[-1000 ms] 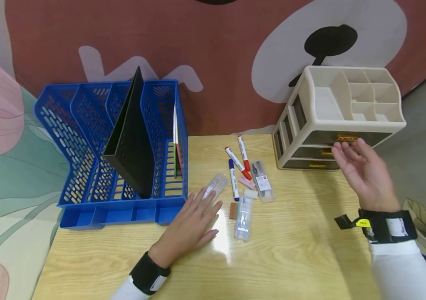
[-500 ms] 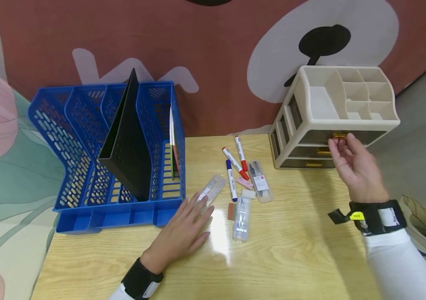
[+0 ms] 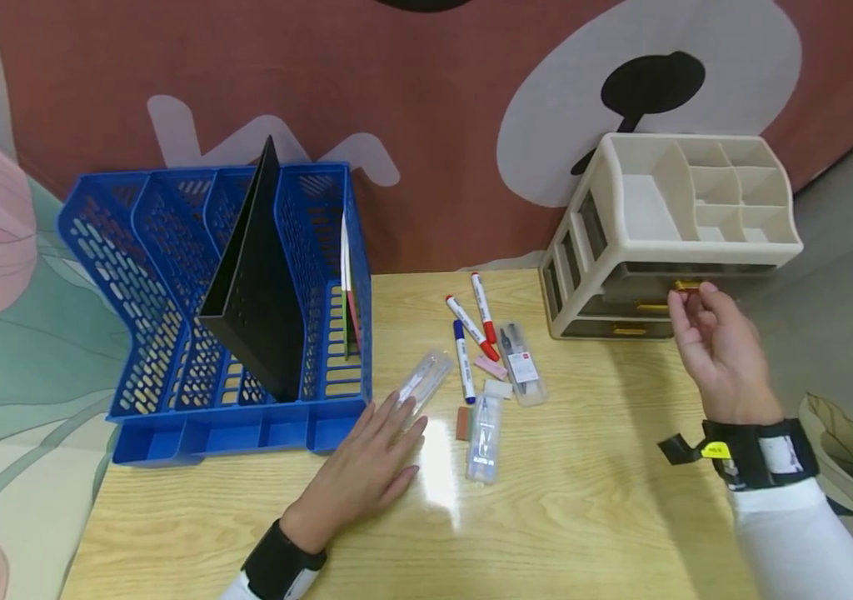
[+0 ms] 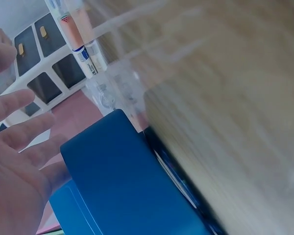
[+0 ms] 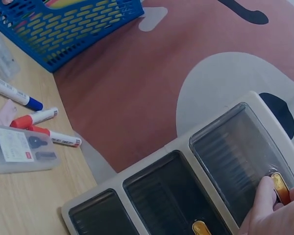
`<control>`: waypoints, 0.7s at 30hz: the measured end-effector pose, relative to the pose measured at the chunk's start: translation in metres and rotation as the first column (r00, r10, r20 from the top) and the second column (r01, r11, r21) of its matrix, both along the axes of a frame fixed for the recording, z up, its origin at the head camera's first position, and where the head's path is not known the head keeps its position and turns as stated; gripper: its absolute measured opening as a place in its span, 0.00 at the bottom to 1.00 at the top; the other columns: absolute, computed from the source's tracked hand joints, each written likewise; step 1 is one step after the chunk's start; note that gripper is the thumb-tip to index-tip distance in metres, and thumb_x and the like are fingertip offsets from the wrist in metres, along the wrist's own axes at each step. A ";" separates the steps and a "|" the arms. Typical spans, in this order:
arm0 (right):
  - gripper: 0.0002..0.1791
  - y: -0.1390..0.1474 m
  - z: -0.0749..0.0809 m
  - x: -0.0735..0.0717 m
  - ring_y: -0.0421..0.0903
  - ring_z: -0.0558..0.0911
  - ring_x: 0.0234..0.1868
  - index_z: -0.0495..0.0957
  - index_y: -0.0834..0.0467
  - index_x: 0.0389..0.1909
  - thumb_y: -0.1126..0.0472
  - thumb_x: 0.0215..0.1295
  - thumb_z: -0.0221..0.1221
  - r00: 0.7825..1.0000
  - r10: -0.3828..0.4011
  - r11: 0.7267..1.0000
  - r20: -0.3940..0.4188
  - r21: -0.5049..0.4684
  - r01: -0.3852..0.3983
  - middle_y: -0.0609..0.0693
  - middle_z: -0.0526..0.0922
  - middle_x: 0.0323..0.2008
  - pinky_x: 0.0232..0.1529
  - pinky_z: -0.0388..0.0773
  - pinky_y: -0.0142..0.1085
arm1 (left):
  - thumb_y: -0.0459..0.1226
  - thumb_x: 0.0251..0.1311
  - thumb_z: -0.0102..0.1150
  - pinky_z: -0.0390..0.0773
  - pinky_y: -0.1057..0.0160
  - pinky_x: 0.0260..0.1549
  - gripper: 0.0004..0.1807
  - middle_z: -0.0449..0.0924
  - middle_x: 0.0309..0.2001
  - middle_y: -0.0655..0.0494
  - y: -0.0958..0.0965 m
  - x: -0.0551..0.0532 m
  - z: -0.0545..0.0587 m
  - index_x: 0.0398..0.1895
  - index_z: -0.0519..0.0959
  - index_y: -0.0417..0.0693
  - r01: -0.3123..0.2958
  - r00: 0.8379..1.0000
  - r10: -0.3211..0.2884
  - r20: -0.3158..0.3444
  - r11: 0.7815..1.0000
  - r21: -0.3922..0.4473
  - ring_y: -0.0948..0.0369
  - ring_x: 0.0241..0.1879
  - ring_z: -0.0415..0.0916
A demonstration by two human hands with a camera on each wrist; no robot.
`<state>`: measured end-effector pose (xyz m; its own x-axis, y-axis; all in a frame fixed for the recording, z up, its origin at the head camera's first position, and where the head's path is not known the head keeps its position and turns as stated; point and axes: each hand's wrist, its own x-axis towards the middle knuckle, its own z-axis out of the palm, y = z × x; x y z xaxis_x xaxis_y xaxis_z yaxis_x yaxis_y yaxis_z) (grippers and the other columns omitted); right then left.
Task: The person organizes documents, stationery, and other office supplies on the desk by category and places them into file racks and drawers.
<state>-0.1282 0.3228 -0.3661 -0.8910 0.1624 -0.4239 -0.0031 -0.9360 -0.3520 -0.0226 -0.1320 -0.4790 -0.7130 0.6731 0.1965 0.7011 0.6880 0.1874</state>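
On the right, my right hand (image 3: pixel 726 358) pinches the gold handle (image 5: pixel 281 188) of the top drawer in a cream desktop organizer (image 3: pixel 711 249). That dark, see-through drawer (image 3: pixel 636 288) sticks out a little past the frame. Two more drawers lie below it, each with its own gold handle. My left hand (image 3: pixel 359 457) stays low over the table, its fingers loosely straight and their tips overlapping the near end of a clear plastic case (image 3: pixel 426 379). In the left wrist view the left fingers (image 4: pixel 14 105) are spread beside a blue surface.
A blue mesh file rack (image 3: pixel 242 425) holding a black folder (image 3: pixel 261 292) stands on the left. Between rack and organizer lie several markers (image 3: pixel 464 362), a pink eraser (image 3: pixel 490 367), a white eraser (image 3: pixel 497 388), a labelled pen case (image 3: pixel 522 367) and another clear case (image 3: pixel 483 442).
My right hand has moved onto the top drawer's handle, gripped it and drawn the drawer slightly toward me. The left hand stays by the clear case, nearly unmoved.
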 end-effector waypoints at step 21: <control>0.15 0.005 -0.005 0.045 0.49 0.77 0.52 0.70 0.63 0.55 0.72 0.70 0.51 0.988 0.105 0.992 -0.110 0.085 -0.096 0.56 0.73 0.49 0.58 0.78 0.38 | 0.49 0.61 0.58 0.65 0.42 0.65 0.34 0.64 0.71 0.41 -0.001 0.005 0.000 0.69 0.68 0.46 -0.040 0.999 0.041 -0.021 0.998 0.048 0.43 0.71 0.54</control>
